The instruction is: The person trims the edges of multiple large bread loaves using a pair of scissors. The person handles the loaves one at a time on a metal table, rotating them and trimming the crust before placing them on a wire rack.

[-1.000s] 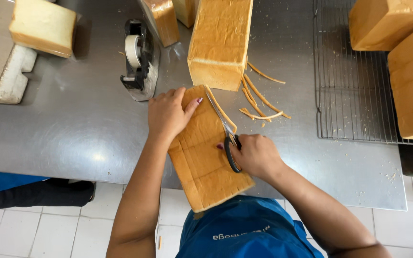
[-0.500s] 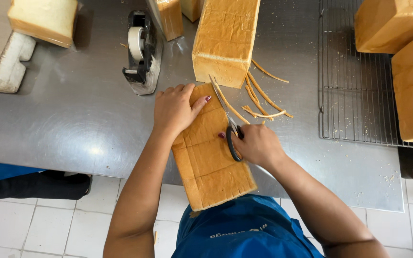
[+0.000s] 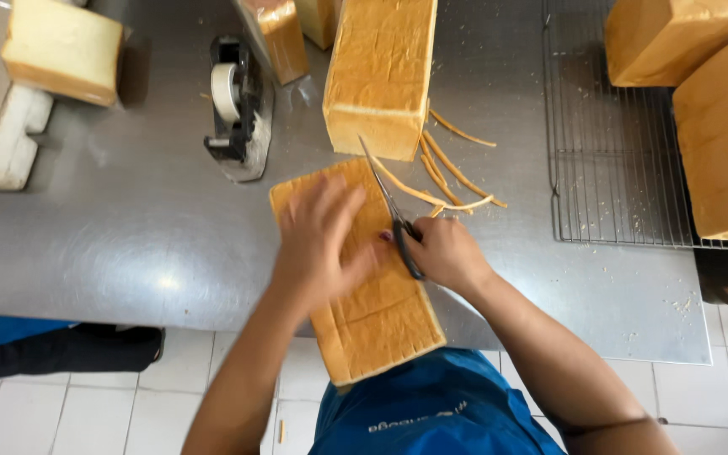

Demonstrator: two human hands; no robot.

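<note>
A grey metal surface fills most of the head view, with white floor tiles below its near edge; a wire cooling rack lies on its right part and bears two large loaves at the far right; a long loaf lies flat in the middle, its near end jutting past the surface edge toward the person's blue apron; a second long loaf stands just beyond it, nearly touching its far end; a pale block of bread rests on a white stand at the upper left; a tape dispenser sits between that block and the middle loaves; the left hand presses flat on top of the long loaf, fingers spread and slightly blurred; the right hand is at the loaf's right edge, fingers clenched through the handles of scissors, whose blades point away along that edge; thin crust strips lie scattered on the surface just right of the blades.
</note>
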